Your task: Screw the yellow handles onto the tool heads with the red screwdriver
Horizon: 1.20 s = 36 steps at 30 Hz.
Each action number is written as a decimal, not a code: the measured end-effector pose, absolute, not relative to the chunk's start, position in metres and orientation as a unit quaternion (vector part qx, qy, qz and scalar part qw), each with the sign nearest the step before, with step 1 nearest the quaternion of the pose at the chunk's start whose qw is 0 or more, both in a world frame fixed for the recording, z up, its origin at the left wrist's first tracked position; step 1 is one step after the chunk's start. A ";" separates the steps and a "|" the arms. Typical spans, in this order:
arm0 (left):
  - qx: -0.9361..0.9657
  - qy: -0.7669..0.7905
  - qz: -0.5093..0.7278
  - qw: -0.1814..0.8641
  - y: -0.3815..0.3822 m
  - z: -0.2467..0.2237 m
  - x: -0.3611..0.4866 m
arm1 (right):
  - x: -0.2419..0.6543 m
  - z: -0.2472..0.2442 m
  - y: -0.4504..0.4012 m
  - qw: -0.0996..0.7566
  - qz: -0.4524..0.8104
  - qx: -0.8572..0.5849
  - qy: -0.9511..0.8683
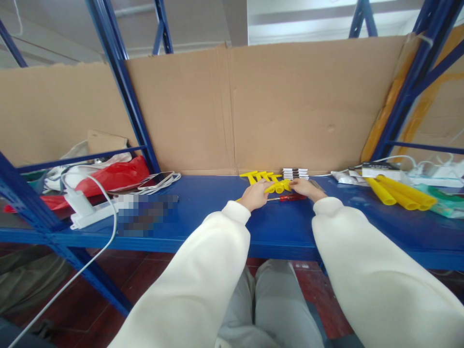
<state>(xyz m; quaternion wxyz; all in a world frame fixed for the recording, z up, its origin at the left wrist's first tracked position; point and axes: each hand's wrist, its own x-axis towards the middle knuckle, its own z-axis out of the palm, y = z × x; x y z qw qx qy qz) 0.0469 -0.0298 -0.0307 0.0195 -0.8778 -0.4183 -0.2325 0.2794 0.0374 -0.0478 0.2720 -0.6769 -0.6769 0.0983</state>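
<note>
Both hands meet over the blue shelf top at a yellow plastic piece (278,187) with a round, tube-like end. The fingers of my left hand (254,194) are closed on its left side. From the right, my right hand (306,188) pinches its other end with bent fingers. Just behind them lie several yellow T-shaped pieces (253,175) in a row. A red-handled screwdriver (292,197) rests on the shelf below the hands, its shaft pointing left. Next to the T-shaped pieces is a small stack of white-and-black items (295,173).
Several yellow tubes (402,192) lie at the right, near a green-and-clear packet (444,203) and white cables. On the left are a white power strip (94,214), a red bag (112,176) and a phone with a coiled cable (156,181). Cardboard (290,106) walls the back between blue posts.
</note>
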 end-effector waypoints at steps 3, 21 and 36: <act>-0.878 -0.415 -0.236 0.021 -0.028 -0.032 0.046 | 0.280 -0.049 0.038 0.277 0.100 -0.672 -0.679; -0.858 -0.434 -0.272 0.031 -0.024 -0.033 0.045 | 0.237 -0.026 -0.008 0.410 0.301 -0.492 -0.707; -0.842 -0.483 -0.236 0.041 -0.038 -0.022 0.049 | 0.274 -0.019 0.016 0.730 0.351 -0.473 -0.347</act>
